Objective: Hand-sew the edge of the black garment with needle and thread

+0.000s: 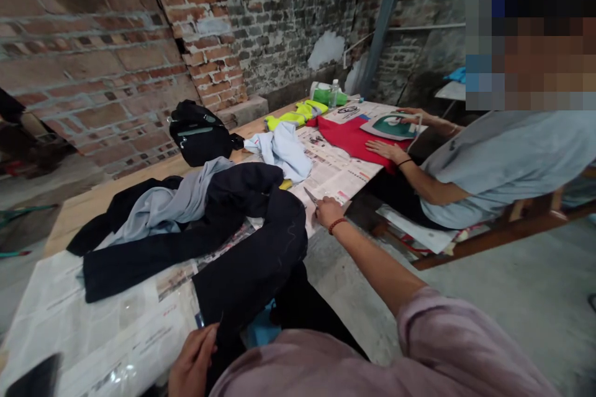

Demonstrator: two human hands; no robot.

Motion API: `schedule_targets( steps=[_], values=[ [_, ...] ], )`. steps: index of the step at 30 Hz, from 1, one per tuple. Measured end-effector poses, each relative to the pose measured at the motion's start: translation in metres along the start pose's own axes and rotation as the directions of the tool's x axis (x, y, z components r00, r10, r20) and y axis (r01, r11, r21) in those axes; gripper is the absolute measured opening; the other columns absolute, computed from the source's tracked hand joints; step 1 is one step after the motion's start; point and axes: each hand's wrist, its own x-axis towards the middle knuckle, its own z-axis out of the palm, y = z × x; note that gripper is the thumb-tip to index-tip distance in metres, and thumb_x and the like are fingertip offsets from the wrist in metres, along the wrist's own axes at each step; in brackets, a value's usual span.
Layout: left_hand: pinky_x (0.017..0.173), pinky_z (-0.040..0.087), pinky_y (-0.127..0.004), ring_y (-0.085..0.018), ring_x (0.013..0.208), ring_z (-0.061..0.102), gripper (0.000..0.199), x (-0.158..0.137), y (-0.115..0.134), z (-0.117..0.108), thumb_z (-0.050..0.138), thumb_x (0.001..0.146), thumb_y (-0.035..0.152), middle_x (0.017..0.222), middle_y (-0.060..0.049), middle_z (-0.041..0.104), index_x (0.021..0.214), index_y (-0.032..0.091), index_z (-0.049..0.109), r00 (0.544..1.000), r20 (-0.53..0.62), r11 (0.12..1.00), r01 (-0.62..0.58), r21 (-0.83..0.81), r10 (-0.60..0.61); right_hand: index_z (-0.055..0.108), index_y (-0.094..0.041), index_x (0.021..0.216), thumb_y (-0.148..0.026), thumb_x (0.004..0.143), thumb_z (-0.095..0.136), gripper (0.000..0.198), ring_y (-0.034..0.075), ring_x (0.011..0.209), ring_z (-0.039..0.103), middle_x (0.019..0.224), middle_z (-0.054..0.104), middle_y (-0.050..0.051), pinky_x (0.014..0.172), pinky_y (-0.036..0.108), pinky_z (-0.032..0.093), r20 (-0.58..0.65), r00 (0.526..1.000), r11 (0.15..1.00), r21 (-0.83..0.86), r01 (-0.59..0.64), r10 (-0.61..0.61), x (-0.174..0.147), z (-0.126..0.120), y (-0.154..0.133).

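My right hand (328,212), with a beaded band at its wrist, grips a small pair of scissors (310,196) at the table's near edge, blades pointing away to the left. Low in the view, my left hand (194,356) is closed with thumb and finger pinched. A faint thin strand rises by its fingertips, too fine to name. Between the hands a dark navy garment (246,267) drapes over the table edge toward my lap, with a wavy pale thread line (295,232) on it. More dark cloth and a grey garment (158,201) lie crumpled behind it.
Newspaper (107,316) covers the table. A black bag (200,130), light blue cloth (284,152), yellow vest (298,113) and bottle (334,93) stand or lie farther back. At right, a seated person holds an iron (391,127) over red cloth (344,136).
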Motion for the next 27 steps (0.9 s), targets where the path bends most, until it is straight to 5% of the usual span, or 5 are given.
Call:
schedule_targets(
  steps=[8, 13, 17, 23, 27],
  values=[
    [0.086, 0.042, -0.033, -0.022, 0.094, 0.053, 0.038, 0.012, 0.009, 0.012, 0.056, 0.063, 0.051, 0.100, -0.004, 0.058, 0.084, 0.021, 0.068, 0.997, -0.050, 0.996, -0.053, 0.067, 0.057, 0.055, -0.014, 0.103, -0.034, 0.079, 0.041, 0.034, 0.014, 0.075, 0.054, 0.084, 0.060, 0.007, 0.068, 0.023, 0.039, -0.019, 1.000, 0.992, 0.124, 0.018, -0.016, -0.015, 0.011, -0.020],
    [0.100, 0.027, -0.038, -0.027, 0.110, 0.043, 0.031, 0.066, -0.014, -0.001, 0.057, 0.060, 0.046, 0.116, -0.006, 0.051, 0.070, 0.019, 0.070, 0.993, -0.087, 0.976, -0.054, 0.211, 0.074, 0.054, -0.014, 0.095, -0.038, 0.080, 0.040, 0.032, 0.015, 0.074, 0.055, 0.080, 0.059, 0.006, 0.068, 0.025, 0.041, -0.160, 0.986, 0.942, 0.336, 0.014, 0.042, -0.048, 0.034, -0.022],
    [0.100, 0.026, -0.039, -0.028, 0.112, 0.042, 0.025, 0.115, -0.028, -0.002, 0.054, 0.060, 0.039, 0.106, -0.008, 0.058, 0.065, 0.019, 0.070, 0.992, -0.010, 0.906, -0.113, 0.407, 0.128, 0.053, -0.018, 0.103, -0.024, 0.078, 0.042, 0.028, 0.014, 0.081, 0.053, 0.094, 0.054, 0.007, 0.075, 0.025, 0.040, -0.265, 0.960, 0.944, 0.285, 0.166, -0.089, -0.047, 0.028, -0.024],
    [0.087, 0.039, -0.034, -0.022, 0.086, 0.056, 0.025, 0.131, -0.011, 0.013, 0.048, 0.064, 0.036, 0.085, -0.005, 0.063, 0.060, 0.020, 0.067, 0.990, 0.050, 0.853, -0.140, 0.503, 0.133, 0.061, -0.022, 0.098, -0.012, 0.074, 0.044, 0.031, 0.014, 0.082, 0.054, 0.100, 0.054, 0.006, 0.077, 0.026, 0.040, -0.085, 0.943, 0.938, 0.104, 0.331, -0.323, -0.007, 0.009, -0.026],
    [0.089, 0.038, -0.035, -0.024, 0.093, 0.054, 0.027, 0.127, -0.006, -0.018, 0.048, 0.064, 0.038, 0.091, -0.006, 0.062, 0.066, 0.019, 0.066, 0.979, -0.167, 0.877, -0.024, 0.481, 0.119, 0.066, -0.020, 0.078, -0.015, 0.070, 0.052, 0.017, 0.011, 0.072, 0.056, 0.079, 0.062, 0.000, 0.074, 0.024, 0.042, 0.030, 0.964, 0.918, 0.315, 0.241, -0.263, 0.013, 0.007, -0.026]
  ],
)
